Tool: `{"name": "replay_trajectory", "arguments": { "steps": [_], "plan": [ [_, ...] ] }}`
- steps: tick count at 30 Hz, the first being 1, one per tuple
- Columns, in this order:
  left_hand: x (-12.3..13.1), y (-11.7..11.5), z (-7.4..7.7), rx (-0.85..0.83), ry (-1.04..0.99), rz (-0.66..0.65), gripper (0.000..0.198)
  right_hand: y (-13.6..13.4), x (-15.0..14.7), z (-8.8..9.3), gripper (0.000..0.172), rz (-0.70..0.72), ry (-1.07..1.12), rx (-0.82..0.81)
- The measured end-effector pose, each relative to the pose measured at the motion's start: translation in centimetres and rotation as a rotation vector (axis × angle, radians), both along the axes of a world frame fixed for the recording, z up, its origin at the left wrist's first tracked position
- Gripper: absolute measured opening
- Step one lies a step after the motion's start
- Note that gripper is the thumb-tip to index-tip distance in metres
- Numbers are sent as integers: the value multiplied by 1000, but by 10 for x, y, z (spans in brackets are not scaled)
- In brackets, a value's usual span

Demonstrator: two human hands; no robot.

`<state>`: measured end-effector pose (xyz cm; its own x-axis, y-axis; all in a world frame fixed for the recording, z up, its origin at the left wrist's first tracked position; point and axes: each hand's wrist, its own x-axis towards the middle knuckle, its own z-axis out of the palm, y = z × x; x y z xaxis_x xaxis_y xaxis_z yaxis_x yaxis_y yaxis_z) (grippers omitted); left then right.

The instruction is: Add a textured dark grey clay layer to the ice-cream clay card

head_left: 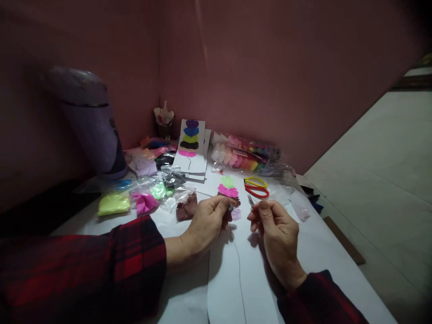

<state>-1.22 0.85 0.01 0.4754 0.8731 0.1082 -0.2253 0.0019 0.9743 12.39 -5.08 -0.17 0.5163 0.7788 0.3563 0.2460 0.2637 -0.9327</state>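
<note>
My left hand [209, 218] is closed in a pinch on a small greyish-green piece [231, 207], mostly hidden by the fingers. My right hand [275, 234] is closed round a small metal fork [250, 200], its tines pointing up and left. A gap separates the two hands. Beneath and beyond them, white paper [224, 279] carries textured patches: light green [227, 182] at the top, pink [228, 191] under it, then brown, and lilac [236, 213] beside my left fingers. From there a thin dark line [239, 265] runs down the paper.
Red and yellow scissors [256, 187] lie behind my right hand. Bags of yellow [114, 204], pink [145, 203] and brown clay [186, 207] are at the left. A reference picture [191, 157] leans at the back, beside a large clay pack [236, 155]. A tall purple object [94, 126] stands back left.
</note>
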Motion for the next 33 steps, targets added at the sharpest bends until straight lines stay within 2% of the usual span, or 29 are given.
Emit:
{"name": "replay_trajectory", "arguments": {
  "steps": [3, 5, 11, 17, 24, 29, 33],
  "plan": [
    [2, 1, 0, -62, -62, -6, 22, -1, 0, -4, 14, 41, -189, 40],
    [2, 1, 1, -87, -108, -6, 23, -1, 0, -6, 3, 40, -317, 85],
    [1, 0, 3, -62, -93, 40, 17, -4, -1, -2, 15, 77, -492, 201],
    [0, -1, 4, -94, -47, -88, 35, -5, -4, -2, 15, 152, -498, 181],
    [1, 1, 2, -102, -138, -58, 37, -5, -3, -2, 27, 188, -546, 155],
    [0, -1, 5, -114, -55, -111, 48, -7, -2, -1, 21, 200, -578, 212],
    [-1, -2, 6, -152, -96, -96, 53, -6, -4, -1, 18, 142, -539, 247]
  ]
}}
